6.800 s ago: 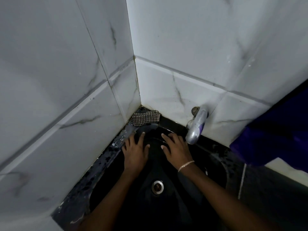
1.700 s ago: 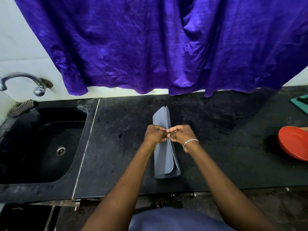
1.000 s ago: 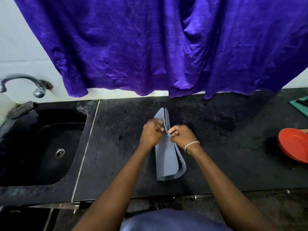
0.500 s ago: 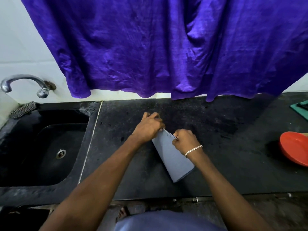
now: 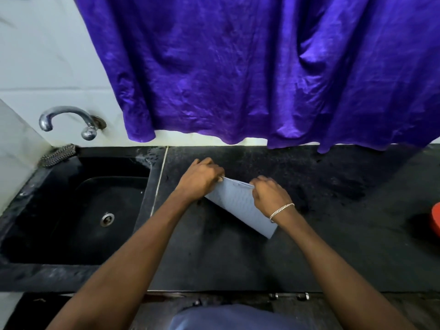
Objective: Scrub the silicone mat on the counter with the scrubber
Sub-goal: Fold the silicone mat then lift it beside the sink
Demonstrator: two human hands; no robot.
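While the left hand and the right hand each pinch the top edge of the grey-blue silicone mat, the sheet slants down toward the right forearm over the black worktop. Whether its lower corner touches the stone cannot be told. Both grips are closed on that edge with fingers curled, the left at the mat's left end and the right at its right end. A chain bracelet circles the right wrist.

The scrubber, a dark mesh pad, lies well apart at the sink's far left corner, below the curved metal tap. The black sink, with its drain, sits left of the worktop across a pale seam, and its basin lies between the hands and the scrubber. A purple curtain hangs behind, its hem just above the worktop's back edge. A red dish shows at the far right.
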